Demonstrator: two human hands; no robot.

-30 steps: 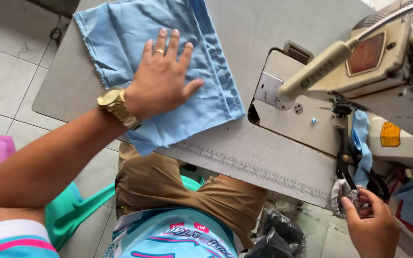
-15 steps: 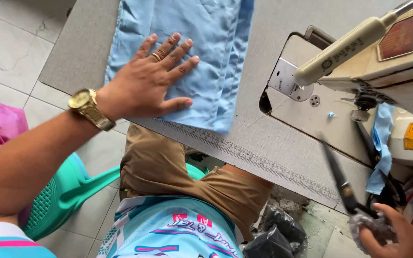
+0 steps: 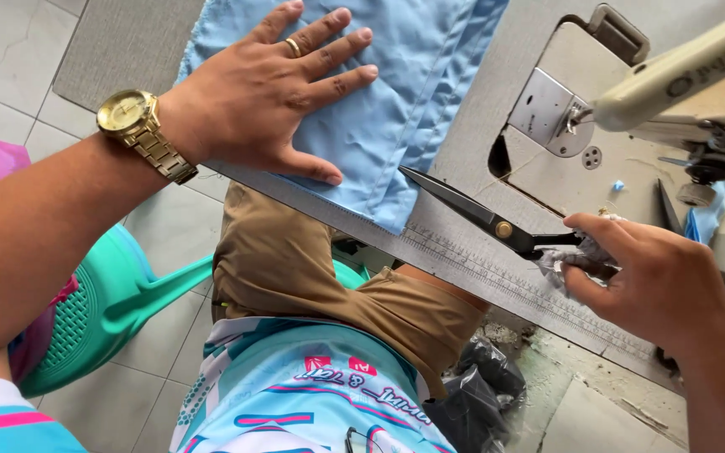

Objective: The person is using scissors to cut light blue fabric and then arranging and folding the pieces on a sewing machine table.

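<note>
Grey sewing table (image 3: 127, 50) carried a blue cloth (image 3: 404, 92) at its near edge, pinned flat under the spread left hand (image 3: 270, 101). Beside it, the right hand (image 3: 648, 281) gripped black scissors (image 3: 484, 218), blades closed, tips touching the cloth's corner

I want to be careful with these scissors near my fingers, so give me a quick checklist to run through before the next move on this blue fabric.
1. Fabric held flat: left hand is pressed on the blue fabric. Ok.
2. Grip on tool: right hand holds the scissors by the handles. Ok.
3. Blades: look shut, tip pointing at the fabric edge. Ok.
4. Fingers clear of the tip: left thumb lies fairly close to it. Not ok.
5. Fabric on the table: lower corner reaches the ruled front edge. Ok.
6. Cutting mark on the fabric: cannot tell.
</note>
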